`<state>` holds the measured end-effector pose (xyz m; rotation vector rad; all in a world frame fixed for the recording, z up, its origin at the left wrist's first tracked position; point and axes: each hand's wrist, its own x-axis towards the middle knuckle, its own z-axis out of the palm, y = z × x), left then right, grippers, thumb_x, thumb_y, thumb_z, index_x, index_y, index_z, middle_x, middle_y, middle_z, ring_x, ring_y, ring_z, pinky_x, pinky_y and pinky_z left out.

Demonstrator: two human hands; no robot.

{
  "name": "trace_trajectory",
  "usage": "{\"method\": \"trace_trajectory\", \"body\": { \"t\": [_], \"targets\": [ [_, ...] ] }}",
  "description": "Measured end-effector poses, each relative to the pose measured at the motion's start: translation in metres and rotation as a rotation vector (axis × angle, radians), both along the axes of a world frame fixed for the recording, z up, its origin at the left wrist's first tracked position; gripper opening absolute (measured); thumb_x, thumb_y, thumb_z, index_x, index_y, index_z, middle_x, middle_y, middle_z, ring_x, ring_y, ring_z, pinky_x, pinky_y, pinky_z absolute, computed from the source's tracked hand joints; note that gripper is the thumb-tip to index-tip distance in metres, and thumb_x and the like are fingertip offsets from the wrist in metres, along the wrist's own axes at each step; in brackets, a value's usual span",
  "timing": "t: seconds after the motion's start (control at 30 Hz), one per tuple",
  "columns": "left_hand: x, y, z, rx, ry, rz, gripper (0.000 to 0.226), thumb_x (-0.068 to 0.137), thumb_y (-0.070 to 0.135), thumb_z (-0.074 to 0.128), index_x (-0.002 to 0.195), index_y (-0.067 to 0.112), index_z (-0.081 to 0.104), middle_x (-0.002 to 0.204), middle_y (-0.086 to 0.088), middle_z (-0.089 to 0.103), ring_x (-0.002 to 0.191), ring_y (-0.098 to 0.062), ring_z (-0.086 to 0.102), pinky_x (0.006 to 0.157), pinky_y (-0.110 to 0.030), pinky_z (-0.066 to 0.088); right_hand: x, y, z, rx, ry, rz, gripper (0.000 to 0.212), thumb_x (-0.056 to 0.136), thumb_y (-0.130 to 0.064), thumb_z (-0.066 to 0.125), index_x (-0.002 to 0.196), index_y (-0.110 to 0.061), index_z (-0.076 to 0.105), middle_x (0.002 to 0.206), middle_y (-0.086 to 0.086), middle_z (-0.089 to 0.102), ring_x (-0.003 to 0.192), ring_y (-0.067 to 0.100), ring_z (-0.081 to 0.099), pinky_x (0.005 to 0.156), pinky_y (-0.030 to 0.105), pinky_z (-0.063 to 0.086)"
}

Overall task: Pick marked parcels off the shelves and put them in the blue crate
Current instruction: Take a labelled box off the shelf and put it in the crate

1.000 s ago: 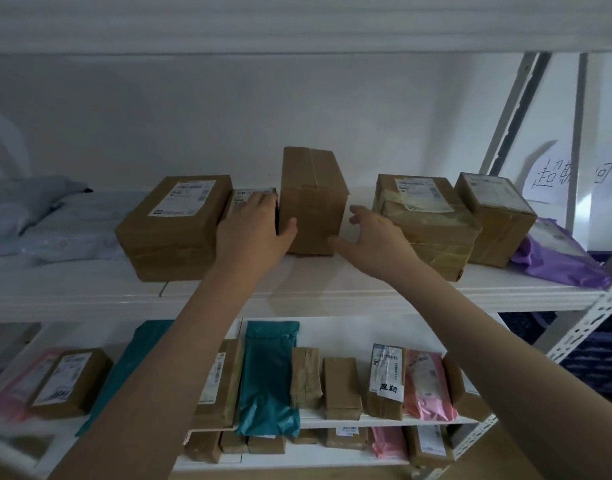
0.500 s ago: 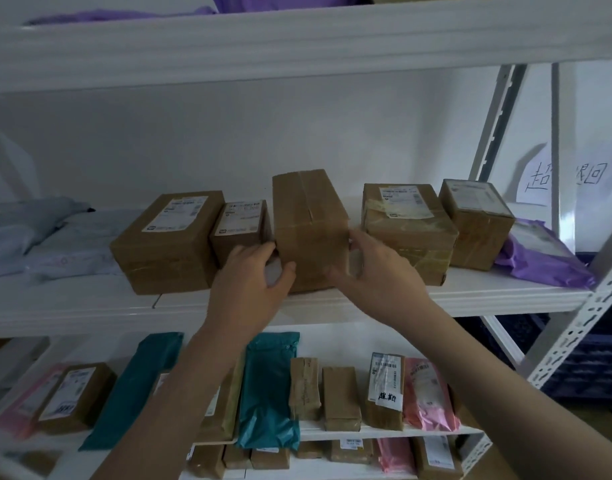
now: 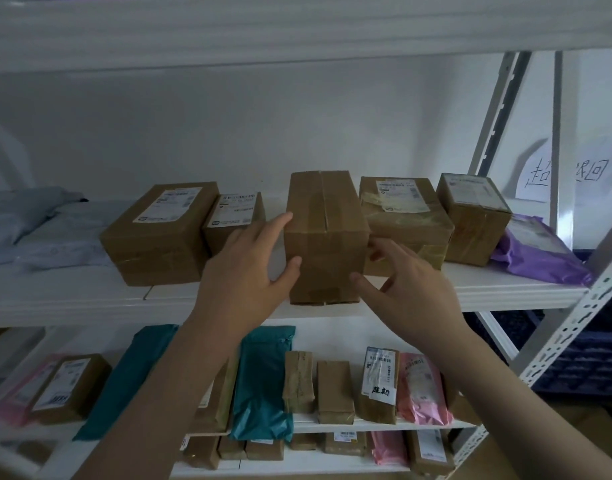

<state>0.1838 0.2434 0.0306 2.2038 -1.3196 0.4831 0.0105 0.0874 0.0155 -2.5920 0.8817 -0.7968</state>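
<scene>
At the centre of the frame, our left hand (image 3: pixel 243 271) and right hand (image 3: pixel 406 289) flank the tall taped box (image 3: pixel 327 237) on the middle shelf (image 3: pixel 72 299). Both are spread, thumbs touching its front corners; the blue crate (image 3: pixel 585 358) sits far right.

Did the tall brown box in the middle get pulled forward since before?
Yes. The tall brown box has come toward the front lip of the shelf; earlier it stood further back, level with the labelled box beside it.

Left hand (image 3: pixel 243 271) ringless, right hand (image 3: pixel 406 289) ringless; forearms seemingly unsleeved.
</scene>
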Motion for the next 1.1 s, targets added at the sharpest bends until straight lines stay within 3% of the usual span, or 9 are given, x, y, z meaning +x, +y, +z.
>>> {"method": "trace_trajectory", "body": {
  "t": [0.07,0.17,0.27,0.43,0.57,0.73,0.83,1.0,1.1],
  "targets": [
    [0.002,-0.001,0.003,0.022,-0.039,0.016,0.059,0.097,0.057,0.047,0.151,0.036,0.032,0.141,0.007,0.052,0.129,-0.016,0.047,0.089,-0.039,0.053,-0.004,-0.003,-0.014,-0.001,0.064,-0.066,0.043,0.090,-0.068,0.045,0.117,-0.038,0.058,0.102,-0.023,0.062,0.078,0.002,0.061,0.070,0.029,0.052],
    [0.005,0.000,0.003,0.015,-0.070,0.033,0.057,0.097,0.055,0.049,0.148,0.032,0.039,0.139,0.005,0.054,0.127,-0.016,0.047,0.084,-0.032,0.048,-0.009,-0.007,-0.039,0.104,0.199,-0.074,0.041,0.090,-0.070,0.045,0.100,-0.037,0.068,0.084,-0.021,0.066,0.076,0.000,0.060,0.068,0.027,0.051],
    [0.008,0.004,-0.002,-0.005,-0.061,0.039,0.056,0.097,0.051,0.054,0.148,0.029,0.041,0.140,0.005,0.053,0.130,-0.015,0.044,0.085,-0.029,0.041,-0.002,-0.008,-0.057,0.431,0.174,0.092,0.045,0.085,-0.069,0.054,0.114,-0.035,0.065,0.096,-0.018,0.069,0.077,0.002,0.066,0.073,0.032,0.057],
    [0.014,0.013,-0.007,-0.087,0.001,0.045,0.054,0.095,0.041,0.062,0.144,0.022,0.048,0.139,0.003,0.055,0.131,-0.016,0.045,0.093,-0.031,0.042,0.013,0.006,-0.042,0.832,-0.119,0.296,0.026,0.092,-0.036,0.067,0.112,-0.019,0.063,0.103,-0.008,0.071,0.080,0.012,0.073,0.072,0.041,0.061],
    [0.021,0.019,-0.014,-0.177,0.120,0.004,0.046,0.093,0.039,0.065,0.135,0.023,0.055,0.128,0.007,0.059,0.120,-0.013,0.052,0.091,-0.035,0.049,0.014,0.005,-0.032,0.699,-0.179,0.236,0.035,0.090,-0.042,0.065,0.118,-0.023,0.061,0.098,-0.017,0.071,0.077,0.008,0.073,0.073,0.046,0.061],
    [0.020,0.020,-0.041,-0.176,0.266,0.015,0.052,0.092,0.048,0.063,0.140,0.030,0.050,0.131,0.012,0.056,0.118,-0.008,0.052,0.091,-0.037,0.052,0.004,0.008,-0.026,0.430,-0.093,0.170,0.049,0.088,-0.055,0.062,0.133,-0.038,0.050,0.109,-0.024,0.064,0.081,0.000,0.067,0.072,0.030,0.058],
    [0.015,0.018,-0.060,-0.150,0.329,0.034,0.050,0.093,0.049,0.062,0.138,0.030,0.052,0.131,0.008,0.056,0.121,-0.013,0.052,0.094,-0.039,0.051,0.000,0.012,-0.026,0.338,-0.050,0.134,0.054,0.089,-0.055,0.061,0.138,-0.042,0.043,0.113,-0.024,0.060,0.083,-0.002,0.064,0.075,0.028,0.059],
    [0.010,0.013,-0.070,-0.094,0.315,0.079,0.043,0.094,0.049,0.060,0.132,0.028,0.056,0.117,0.006,0.060,0.110,-0.013,0.054,0.082,-0.033,0.046,-0.001,0.011,-0.032,0.232,-0.018,0.114,0.056,0.088,-0.055,0.061,0.138,-0.044,0.039,0.113,-0.023,0.058,0.080,-0.002,0.064,0.075,0.031,0.059],
    [0.010,0.012,-0.065,-0.089,0.277,0.080,0.040,0.094,0.047,0.060,0.129,0.027,0.058,0.116,0.006,0.062,0.109,-0.015,0.054,0.080,-0.032,0.045,-0.003,0.005,-0.042,0.242,-0.016,0.052,0.043,0.089,-0.056,0.061,0.128,-0.041,0.050,0.108,-0.025,0.060,0.074,-0.003,0.064,0.076,0.032,0.058]
  ]
}}
